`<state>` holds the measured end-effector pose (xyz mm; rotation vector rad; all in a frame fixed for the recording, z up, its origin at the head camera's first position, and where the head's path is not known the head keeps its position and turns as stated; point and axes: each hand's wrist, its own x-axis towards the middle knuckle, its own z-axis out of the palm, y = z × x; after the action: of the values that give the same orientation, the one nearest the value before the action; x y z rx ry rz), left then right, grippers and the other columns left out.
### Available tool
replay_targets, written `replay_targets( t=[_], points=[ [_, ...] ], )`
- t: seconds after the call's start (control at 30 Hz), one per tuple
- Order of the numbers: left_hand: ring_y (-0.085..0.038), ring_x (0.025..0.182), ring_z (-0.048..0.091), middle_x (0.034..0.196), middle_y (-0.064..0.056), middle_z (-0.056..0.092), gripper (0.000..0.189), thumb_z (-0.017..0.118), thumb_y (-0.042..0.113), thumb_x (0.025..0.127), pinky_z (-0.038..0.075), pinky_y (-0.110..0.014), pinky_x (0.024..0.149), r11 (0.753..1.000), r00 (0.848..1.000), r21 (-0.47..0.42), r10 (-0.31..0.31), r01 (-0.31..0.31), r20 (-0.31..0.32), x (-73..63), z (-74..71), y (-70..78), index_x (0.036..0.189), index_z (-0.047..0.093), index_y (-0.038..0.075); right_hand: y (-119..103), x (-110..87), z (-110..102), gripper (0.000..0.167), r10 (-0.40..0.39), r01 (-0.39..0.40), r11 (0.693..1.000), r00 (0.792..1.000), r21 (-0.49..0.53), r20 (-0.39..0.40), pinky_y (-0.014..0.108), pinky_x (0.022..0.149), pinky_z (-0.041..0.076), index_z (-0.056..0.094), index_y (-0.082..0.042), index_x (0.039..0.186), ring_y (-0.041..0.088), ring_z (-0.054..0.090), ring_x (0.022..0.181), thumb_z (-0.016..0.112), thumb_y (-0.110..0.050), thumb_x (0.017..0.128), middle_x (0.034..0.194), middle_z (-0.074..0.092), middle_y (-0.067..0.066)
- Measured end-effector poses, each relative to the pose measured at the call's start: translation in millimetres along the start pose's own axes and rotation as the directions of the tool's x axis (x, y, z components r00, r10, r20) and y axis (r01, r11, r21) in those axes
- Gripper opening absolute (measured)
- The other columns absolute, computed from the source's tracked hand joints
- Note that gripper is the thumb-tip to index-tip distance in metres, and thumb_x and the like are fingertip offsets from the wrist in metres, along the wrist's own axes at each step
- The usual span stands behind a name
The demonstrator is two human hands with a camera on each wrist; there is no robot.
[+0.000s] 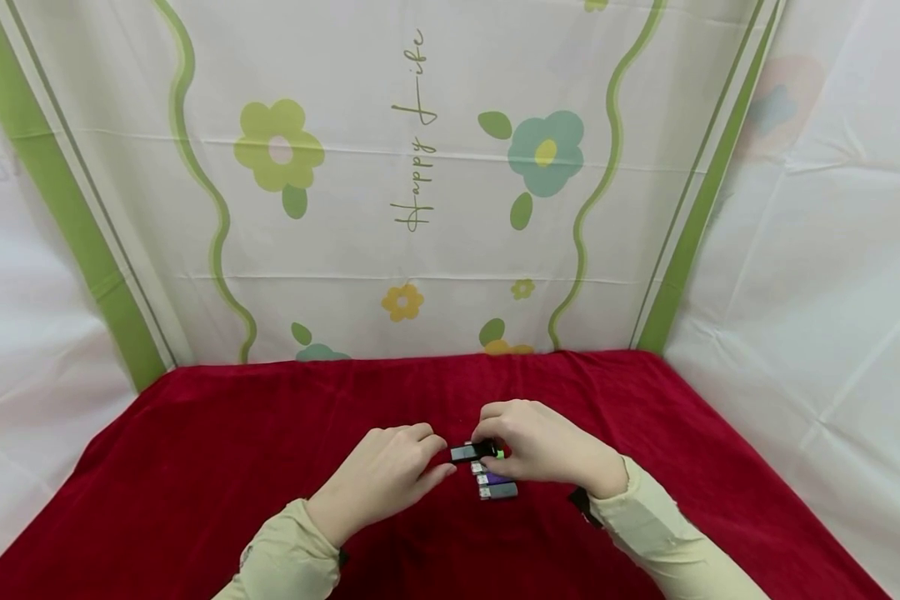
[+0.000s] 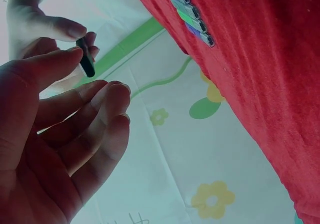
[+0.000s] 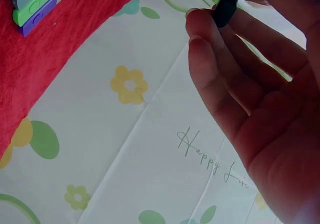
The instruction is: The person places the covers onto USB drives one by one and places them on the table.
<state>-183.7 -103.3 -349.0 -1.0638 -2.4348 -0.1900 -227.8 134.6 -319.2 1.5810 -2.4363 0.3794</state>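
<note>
My right hand (image 1: 540,442) pinches a black USB flash drive (image 1: 465,453) between thumb and fingers, with one end sticking out to the left. Facing that end, my left hand (image 1: 382,471) has its thumb and fingers loosely spread, and its fingertips are close to the drive. In the left wrist view the dark drive (image 2: 86,61) overlaps the tip of the left thumb. Below the right hand lies a row of USB flash drives, among them a grey one (image 1: 503,491), a purple one (image 1: 498,479) and a green one (image 3: 34,11). The right hand partly hides the row.
A red velvety cloth (image 1: 270,417) covers the table. Behind it hangs a white curtain (image 1: 345,233) printed with flowers, wavy green lines and lettering. White sheets close off the left (image 1: 30,333) and right (image 1: 817,350) sides.
</note>
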Motion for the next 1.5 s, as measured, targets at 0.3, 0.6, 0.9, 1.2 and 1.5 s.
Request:
replay_targets(
  t=[0.3,0.6,0.9,1.2,1.5],
  points=[
    [-0.003,0.051,0.041,0.073,0.006,0.055,0.019,0.075,0.031,0.088,0.035,-0.014,0.045,1.0,1.0,0.002,-0.011,0.011,0.016,-1.6,1.4,-2.0,0.09,0.073,0.012,3,-2.7,2,0.012,0.046,-0.047,0.999,0.999,0.009,0.026,0.016,0.058,0.042,0.075,-0.011,0.087,0.0,0.045,0.063,0.08,-0.01,0.076,0.077,0.058,-0.006],
    [-0.004,0.054,0.047,0.077,0.004,0.059,0.02,0.074,0.031,0.089,0.04,-0.015,0.047,1.0,1.0,-0.009,-0.018,0.018,0.013,-0.2,3.0,-2.1,0.093,0.074,0.011,15,-28.6,17,0.01,0.085,-0.086,0.996,0.993,0.007,0.076,0.015,0.056,0.041,0.074,-0.013,0.085,-0.002,0.045,0.063,0.08,-0.013,0.077,0.076,0.052,-0.013],
    [-0.004,0.056,0.05,0.078,0.004,0.06,0.019,0.074,0.03,0.089,0.042,-0.016,0.048,0.999,0.999,-0.022,-0.035,0.036,0.041,-1.2,3.8,-3.1,0.093,0.074,0.012,20,-37.4,34,0.01,0.077,-0.078,0.997,0.985,0.001,0.157,0.015,0.057,0.039,0.074,-0.017,0.084,-0.002,0.044,0.062,0.079,-0.014,0.076,0.077,0.052,-0.013],
    [-0.003,0.052,0.042,0.073,0.005,0.056,0.018,0.073,0.029,0.089,0.037,-0.015,0.046,0.999,0.999,-0.036,-0.026,0.027,0.04,0.3,3.2,-1.9,0.089,0.073,0.011,14,-35.7,41,0.007,0.078,-0.072,0.997,0.969,-0.033,0.234,0.015,0.056,0.04,0.074,-0.017,0.081,-0.002,0.045,0.06,0.08,-0.018,0.077,0.079,0.058,-0.013],
    [-0.003,0.051,0.041,0.071,0.006,0.055,0.017,0.074,0.029,0.089,0.037,-0.015,0.045,0.999,0.997,-0.034,-0.04,0.042,0.064,0.1,2.4,-0.6,0.087,0.073,0.012,11,-35.1,44,0.008,0.121,-0.115,0.993,0.954,-0.036,0.275,0.015,0.052,0.039,0.078,-0.016,0.082,-0.003,0.043,0.056,0.082,-0.019,0.076,0.078,0.059,-0.013]
  ],
)
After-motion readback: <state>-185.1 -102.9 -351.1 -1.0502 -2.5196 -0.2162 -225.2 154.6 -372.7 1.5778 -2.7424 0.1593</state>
